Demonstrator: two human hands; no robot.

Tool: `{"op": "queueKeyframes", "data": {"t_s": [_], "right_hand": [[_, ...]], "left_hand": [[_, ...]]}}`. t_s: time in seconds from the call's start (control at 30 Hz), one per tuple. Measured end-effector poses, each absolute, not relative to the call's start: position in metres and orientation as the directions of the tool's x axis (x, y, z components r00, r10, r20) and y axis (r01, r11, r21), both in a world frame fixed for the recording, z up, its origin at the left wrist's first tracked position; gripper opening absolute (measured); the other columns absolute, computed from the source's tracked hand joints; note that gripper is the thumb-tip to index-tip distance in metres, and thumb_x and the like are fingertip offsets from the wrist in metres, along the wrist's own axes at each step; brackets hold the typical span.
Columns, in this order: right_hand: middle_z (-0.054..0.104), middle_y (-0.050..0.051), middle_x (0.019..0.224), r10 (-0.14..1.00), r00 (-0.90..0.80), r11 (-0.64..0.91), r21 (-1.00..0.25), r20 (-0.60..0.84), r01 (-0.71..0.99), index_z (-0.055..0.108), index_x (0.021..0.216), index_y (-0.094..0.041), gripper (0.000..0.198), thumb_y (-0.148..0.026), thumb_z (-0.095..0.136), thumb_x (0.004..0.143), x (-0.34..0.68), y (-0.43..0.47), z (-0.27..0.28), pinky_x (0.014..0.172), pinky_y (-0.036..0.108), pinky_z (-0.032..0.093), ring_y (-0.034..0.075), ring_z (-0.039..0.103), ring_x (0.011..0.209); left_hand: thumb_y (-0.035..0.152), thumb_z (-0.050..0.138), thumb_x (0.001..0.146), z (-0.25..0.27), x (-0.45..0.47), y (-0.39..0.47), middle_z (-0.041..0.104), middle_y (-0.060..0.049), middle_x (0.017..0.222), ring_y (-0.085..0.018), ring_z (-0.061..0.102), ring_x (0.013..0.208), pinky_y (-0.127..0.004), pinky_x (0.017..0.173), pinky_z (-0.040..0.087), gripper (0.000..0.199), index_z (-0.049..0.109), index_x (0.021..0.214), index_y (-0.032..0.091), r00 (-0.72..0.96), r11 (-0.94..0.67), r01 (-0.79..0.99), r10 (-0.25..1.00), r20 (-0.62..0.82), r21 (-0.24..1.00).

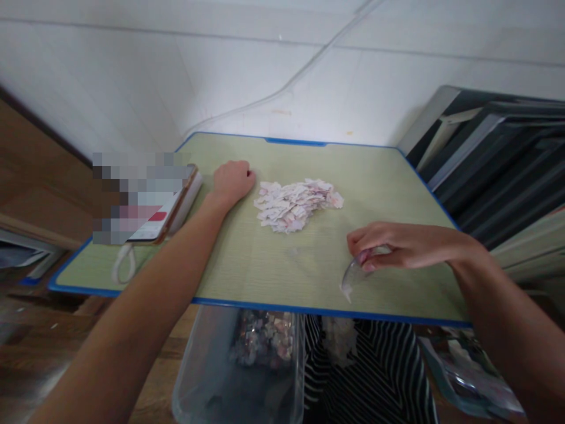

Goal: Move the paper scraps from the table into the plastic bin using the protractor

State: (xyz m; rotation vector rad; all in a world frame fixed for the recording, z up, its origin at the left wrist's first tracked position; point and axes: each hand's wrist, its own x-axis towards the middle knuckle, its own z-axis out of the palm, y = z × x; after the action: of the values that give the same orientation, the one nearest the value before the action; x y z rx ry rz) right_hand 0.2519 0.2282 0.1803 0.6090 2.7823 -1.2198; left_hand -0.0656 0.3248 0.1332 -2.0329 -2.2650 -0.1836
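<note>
A loose heap of small pale paper-like pieces (pixel 293 205), some tinted pink, lies mid-table. Left of the heap, my left hand (pixel 232 179) rests on the tabletop, closed in a loose fist; nothing shows in it. To the right and nearer the front edge, my right hand (pixel 379 246) pinches a clear, curved piece of thin plastic (pixel 352 272). A small whitish scrap (pixel 346 291) shows at the plastic's lower end. The fingers cover part of the plastic, so its full shape is hidden.
The pale table (pixel 375 176) has a blue edge. At its left, a phone (pixel 165 215) leans on a white block beside a white loop (pixel 123 263). A clear bin (pixel 189 377) with shiny packets stands below. Dark flat panels (pixel 494 153) lean at the right.
</note>
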Motion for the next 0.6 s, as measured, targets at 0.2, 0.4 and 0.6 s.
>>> {"op": "queueKeyframes", "data": {"t_s": [0.2, 0.4, 0.6], "right_hand": [[0.057, 0.001, 0.072, 0.261, -0.905, 0.54, -0.726, -0.336, 0.426, 0.061, 0.073, -0.016, 0.035, -0.039, 0.056, 0.098, 0.2558, 0.2248, 0.1822, 0.064, 0.023, 0.047, 0.012, 0.058, 0.068], [0.056, 0.001, 0.07, 0.198, -0.909, 0.499, -0.761, -0.366, 0.415, 0.062, 0.07, -0.015, 0.042, -0.045, 0.055, 0.098, 0.2552, 0.2262, 0.1847, 0.059, 0.021, 0.045, 0.01, 0.057, 0.065], [0.06, 0.003, 0.07, 0.16, -0.912, 0.504, -0.763, -0.378, 0.405, 0.064, 0.069, -0.016, 0.045, -0.049, 0.055, 0.098, 0.2555, 0.2251, 0.1863, 0.061, 0.022, 0.046, 0.011, 0.059, 0.067]], "left_hand": [[0.033, 0.031, 0.09, 0.1315, -0.0672, 0.3259, 0.071, -0.018, 0.117, -0.033, 0.063, 0.108, -0.043, 0.088, 0.05, 0.05, 0.069, 0.116, 0.017, -0.104, 0.102, 0.995, 0.982, 0.155, 0.016], [0.034, 0.03, 0.089, 0.1332, -0.0663, 0.3253, 0.071, -0.017, 0.117, -0.033, 0.063, 0.107, -0.042, 0.086, 0.049, 0.05, 0.069, 0.116, 0.017, -0.11, 0.11, 0.994, 0.984, 0.144, 0.004], [0.033, 0.03, 0.089, 0.1329, -0.0668, 0.3256, 0.071, -0.018, 0.116, -0.033, 0.063, 0.106, -0.042, 0.086, 0.05, 0.051, 0.069, 0.117, 0.016, -0.096, 0.096, 0.995, 0.984, 0.147, 0.013]]}}
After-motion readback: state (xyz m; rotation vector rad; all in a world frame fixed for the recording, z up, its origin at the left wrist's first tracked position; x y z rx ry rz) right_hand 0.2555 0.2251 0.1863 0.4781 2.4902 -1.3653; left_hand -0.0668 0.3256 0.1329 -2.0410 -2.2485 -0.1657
